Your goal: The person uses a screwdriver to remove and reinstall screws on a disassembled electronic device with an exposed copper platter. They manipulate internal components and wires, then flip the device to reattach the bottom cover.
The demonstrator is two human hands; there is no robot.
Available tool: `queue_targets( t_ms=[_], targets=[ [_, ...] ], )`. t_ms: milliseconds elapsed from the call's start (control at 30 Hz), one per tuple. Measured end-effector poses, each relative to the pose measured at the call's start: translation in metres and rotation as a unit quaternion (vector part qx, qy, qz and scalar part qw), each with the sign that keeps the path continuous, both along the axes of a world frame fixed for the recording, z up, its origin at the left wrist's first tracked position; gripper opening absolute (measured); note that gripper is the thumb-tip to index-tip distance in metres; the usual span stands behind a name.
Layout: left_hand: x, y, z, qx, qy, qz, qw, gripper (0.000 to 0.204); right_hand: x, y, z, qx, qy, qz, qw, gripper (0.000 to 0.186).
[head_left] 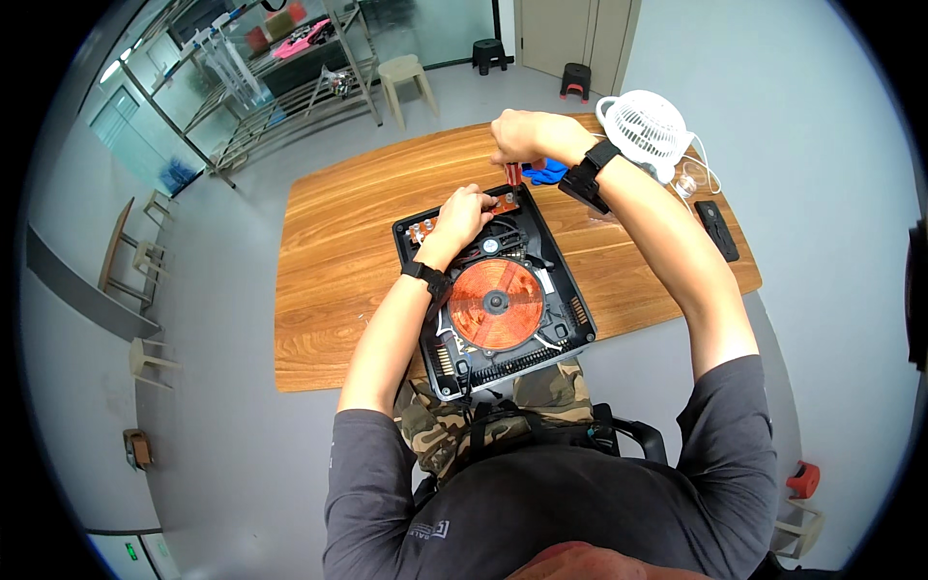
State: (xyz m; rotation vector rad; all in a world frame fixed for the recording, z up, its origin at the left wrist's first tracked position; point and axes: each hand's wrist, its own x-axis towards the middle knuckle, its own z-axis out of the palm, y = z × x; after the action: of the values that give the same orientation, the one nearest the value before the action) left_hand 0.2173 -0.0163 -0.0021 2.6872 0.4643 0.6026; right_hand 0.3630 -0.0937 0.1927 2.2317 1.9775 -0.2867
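Observation:
An opened induction cooker lies on the table, its black housing [572, 302] tilted slightly and its near end by my lap. Inside it sits a round copper coil [474, 302]. Along the far end runs a narrow orange circuit board [421, 230] with small parts on it. My left hand [462, 217] is closed over the middle of that board, its bent fingers pressing it. Above the board's right end, my right hand [524, 135] is closed around a red-handled screwdriver [513, 173], which points down toward the far right corner. The screwdriver's tip is hard to make out.
Just beyond the housing's far right corner lies a blue cloth-like item [548, 173]. A white fan [646, 133] with a cable stands at the table's far right, near a black oblong object [716, 230]. Stools and a metal rack [290, 82] stand beyond the wooden table [333, 251].

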Motion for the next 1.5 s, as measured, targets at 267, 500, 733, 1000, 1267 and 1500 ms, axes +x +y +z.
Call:
queue_targets(
  t_ms=[267, 500, 733, 1000, 1267, 1500],
  targets=[
    [0.001, 0.002, -0.003, 0.009, 0.010, 0.009, 1.000, 0.031, -0.010, -0.005, 0.008, -0.021, -0.051, 0.006, 0.998, 0.038],
    [0.003, 0.000, 0.005, -0.010, 0.046, 0.013, 0.999, 0.030, 0.021, -0.007, -0.002, -0.029, 0.044, 0.016, 0.998, 0.041],
    [0.002, -0.001, 0.005, -0.009, 0.046, 0.012, 0.999, 0.031, 0.014, -0.013, 0.002, -0.016, 0.069, -0.005, 0.997, 0.038],
    [0.001, 0.002, 0.005, -0.007, 0.045, 0.008, 0.999, 0.031, 0.011, -0.005, -0.008, -0.015, -0.020, -0.002, 1.000, 0.040],
    [0.005, 0.017, 0.003, -0.017, 0.028, -0.069, 0.997, 0.033, 0.041, 0.004, -0.028, -0.001, -0.005, 0.064, 0.998, 0.041],
    [-0.040, 0.018, 0.030, -0.012, 0.081, -0.050, 0.995, 0.035, 0.009, -0.016, -0.006, 0.002, 0.037, 0.018, 0.999, 0.042]
  ],
)
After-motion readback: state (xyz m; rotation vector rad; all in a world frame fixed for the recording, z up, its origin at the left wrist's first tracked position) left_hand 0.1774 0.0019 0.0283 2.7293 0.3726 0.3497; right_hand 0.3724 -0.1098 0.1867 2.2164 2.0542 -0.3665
